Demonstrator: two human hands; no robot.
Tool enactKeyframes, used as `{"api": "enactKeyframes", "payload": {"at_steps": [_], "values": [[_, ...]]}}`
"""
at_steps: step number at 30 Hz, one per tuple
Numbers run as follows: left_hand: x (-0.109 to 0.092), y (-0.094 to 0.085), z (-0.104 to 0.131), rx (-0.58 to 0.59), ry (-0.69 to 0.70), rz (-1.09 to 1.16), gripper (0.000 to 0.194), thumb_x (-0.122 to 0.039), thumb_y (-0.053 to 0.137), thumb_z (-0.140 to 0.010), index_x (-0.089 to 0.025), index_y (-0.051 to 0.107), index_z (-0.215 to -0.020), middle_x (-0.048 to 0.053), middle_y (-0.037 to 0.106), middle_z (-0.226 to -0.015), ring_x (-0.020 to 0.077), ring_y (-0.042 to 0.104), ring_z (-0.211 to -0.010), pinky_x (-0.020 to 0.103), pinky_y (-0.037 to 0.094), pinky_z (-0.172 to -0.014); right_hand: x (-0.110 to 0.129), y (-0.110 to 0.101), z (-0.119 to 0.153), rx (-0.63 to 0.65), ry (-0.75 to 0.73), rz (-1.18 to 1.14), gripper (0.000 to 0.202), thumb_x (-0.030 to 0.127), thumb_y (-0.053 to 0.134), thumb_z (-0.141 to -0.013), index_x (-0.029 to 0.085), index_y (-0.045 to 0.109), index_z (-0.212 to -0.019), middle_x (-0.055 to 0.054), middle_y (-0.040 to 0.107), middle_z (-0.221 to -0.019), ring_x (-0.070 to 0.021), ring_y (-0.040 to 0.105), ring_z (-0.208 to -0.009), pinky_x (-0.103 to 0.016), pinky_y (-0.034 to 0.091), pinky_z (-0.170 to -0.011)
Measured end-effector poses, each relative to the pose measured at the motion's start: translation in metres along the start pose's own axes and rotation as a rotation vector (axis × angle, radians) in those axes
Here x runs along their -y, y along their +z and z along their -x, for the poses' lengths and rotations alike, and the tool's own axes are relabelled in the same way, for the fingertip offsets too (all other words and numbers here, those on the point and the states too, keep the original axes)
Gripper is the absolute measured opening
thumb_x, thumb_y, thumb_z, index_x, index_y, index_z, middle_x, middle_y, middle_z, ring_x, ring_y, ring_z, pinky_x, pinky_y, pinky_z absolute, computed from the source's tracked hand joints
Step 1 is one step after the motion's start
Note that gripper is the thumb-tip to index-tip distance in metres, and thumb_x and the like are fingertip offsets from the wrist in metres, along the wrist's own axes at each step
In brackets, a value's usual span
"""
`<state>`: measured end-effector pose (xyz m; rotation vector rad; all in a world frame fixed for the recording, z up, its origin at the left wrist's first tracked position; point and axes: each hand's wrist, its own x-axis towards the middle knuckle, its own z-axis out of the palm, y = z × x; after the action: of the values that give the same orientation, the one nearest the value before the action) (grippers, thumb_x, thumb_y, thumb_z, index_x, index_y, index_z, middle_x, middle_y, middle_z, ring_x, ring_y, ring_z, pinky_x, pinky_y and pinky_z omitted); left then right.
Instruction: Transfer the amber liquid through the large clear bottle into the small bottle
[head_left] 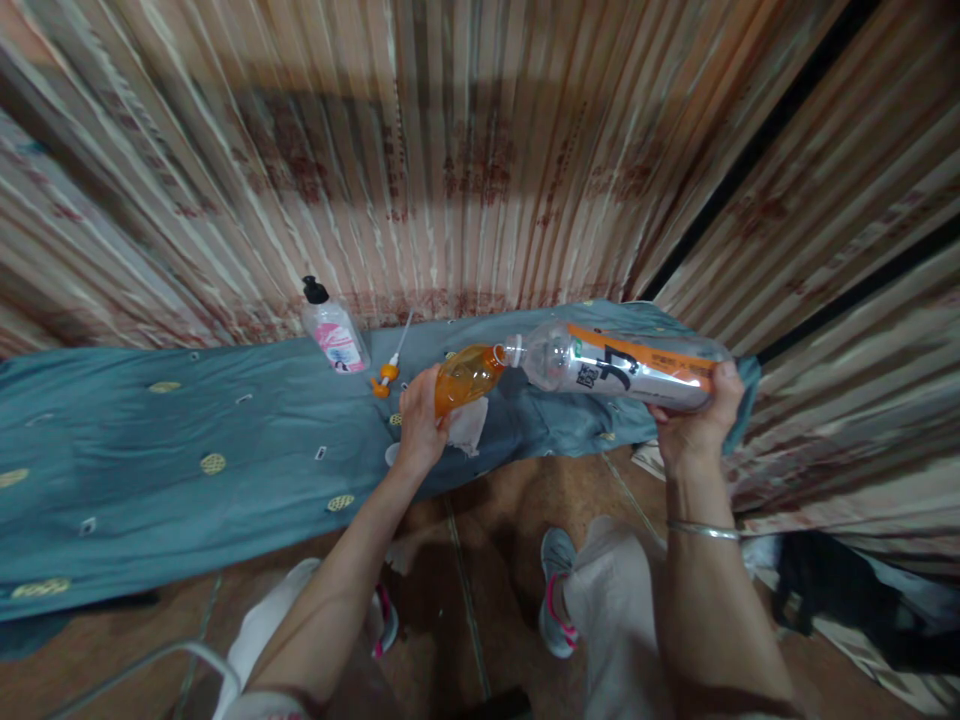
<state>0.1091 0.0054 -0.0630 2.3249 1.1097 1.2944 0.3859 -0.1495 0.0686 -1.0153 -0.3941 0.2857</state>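
My left hand (422, 420) is closed around an orange, see-through bottle (469, 378), tilted with its mouth up to the right. My right hand (701, 408) grips the base end of a large clear plastic bottle (622, 363) with an orange and white label. That bottle lies nearly level in the air, its neck meeting the orange bottle's mouth. Whether liquid is passing between them cannot be made out. An orange pump head (386, 378) with a thin tube lies on the blue-green cloth left of my left hand. A whitish tissue or cloth (469, 428) lies below the orange bottle.
A clear pump bottle (335, 335) with a black top and pink label stands at the back of the cloth-covered surface (255, 420). Behind hangs a striped curtain (450, 180). A tiled floor (495, 560) and dark items (840, 600) lie below.
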Motion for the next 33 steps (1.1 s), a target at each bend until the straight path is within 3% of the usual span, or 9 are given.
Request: {"api": "enactKeyframes", "payload": {"at_steps": [33], "values": [[0.0,-0.0004,0.0004,0.02,-0.004,0.009,0.072,-0.028,0.061,-0.086,-0.02,0.035,-0.152,0.018,0.055,-0.147,0.0345,0.051,-0.139,0.057,0.037,-0.118,0.0014,0.0002,0.0007,0.015,-0.005,-0.008,0.04,0.06,0.066,-0.065,0.024,0.062,-0.081,0.003,0.06,-0.072,-0.0092,0.048,-0.05,-0.017,0.021,-0.028]]}}
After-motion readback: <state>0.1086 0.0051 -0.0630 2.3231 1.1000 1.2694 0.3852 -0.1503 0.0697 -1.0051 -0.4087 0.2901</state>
